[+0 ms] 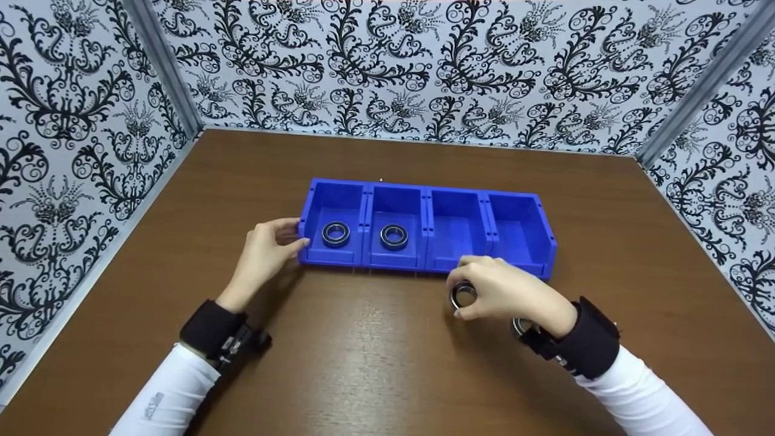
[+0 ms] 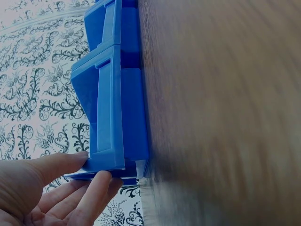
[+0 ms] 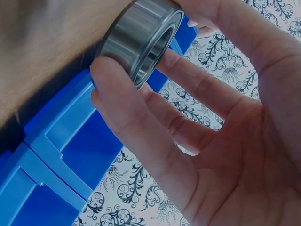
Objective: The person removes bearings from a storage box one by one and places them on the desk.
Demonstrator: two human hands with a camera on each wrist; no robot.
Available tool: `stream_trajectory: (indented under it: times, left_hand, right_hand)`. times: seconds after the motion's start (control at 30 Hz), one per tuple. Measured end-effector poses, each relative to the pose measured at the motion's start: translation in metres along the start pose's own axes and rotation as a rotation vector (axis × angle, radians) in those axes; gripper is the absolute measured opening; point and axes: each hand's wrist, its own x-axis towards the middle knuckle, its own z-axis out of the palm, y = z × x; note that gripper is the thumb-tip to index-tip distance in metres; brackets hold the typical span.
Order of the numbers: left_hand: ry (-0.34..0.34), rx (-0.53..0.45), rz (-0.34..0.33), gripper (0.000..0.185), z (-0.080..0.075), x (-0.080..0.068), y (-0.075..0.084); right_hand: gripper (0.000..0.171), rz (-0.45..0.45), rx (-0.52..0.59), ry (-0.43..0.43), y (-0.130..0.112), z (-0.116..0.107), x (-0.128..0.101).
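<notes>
A blue tray (image 1: 427, 192) with a row of several compartments lies on the brown table. One steel bearing (image 1: 335, 234) sits in the leftmost compartment and another bearing (image 1: 393, 236) in the one beside it; the two compartments on the right hold nothing. My left hand (image 1: 284, 239) touches the tray's left end with straight fingers, thumb (image 2: 61, 165) at the rim of the tray (image 2: 117, 94). My right hand (image 1: 478, 284) pinches a third bearing (image 1: 462, 295) between thumb and fingers, just in front of the tray; the right wrist view shows this bearing (image 3: 136, 37) close up.
A further bearing (image 1: 519, 326) lies on the table (image 1: 375, 363), half hidden under my right wrist. Patterned black-and-white walls (image 1: 424, 66) close in the table at the back and both sides.
</notes>
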Motion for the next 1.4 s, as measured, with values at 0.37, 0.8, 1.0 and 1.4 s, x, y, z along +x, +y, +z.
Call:
stream_trajectory:
  times: [0.37, 0.8, 1.0, 1.4]
  left_hand:
    - [-0.015, 0.011, 0.001, 0.045, 0.0, -0.001, -0.001]
    - [-0.014, -0.008, 0.0, 0.044, 0.0, 0.0, -0.002]
    - [-0.009, -0.014, 0.002, 0.044, 0.0, 0.0, -0.002]
    - [0.002, 0.016, 0.015, 0.044, 0.0, 0.001, -0.002]
  right_hand:
    - [0.023, -0.013, -0.013, -0.009, 0.001, 0.009, -0.003]
    - [0.024, -0.038, -0.023, -0.023, 0.003, 0.019, -0.005]
    - [0.024, -0.041, -0.036, -0.013, 0.002, 0.022, -0.006]
    - [0.028, -0.065, -0.048, -0.032, 0.0, 0.031, -0.005]
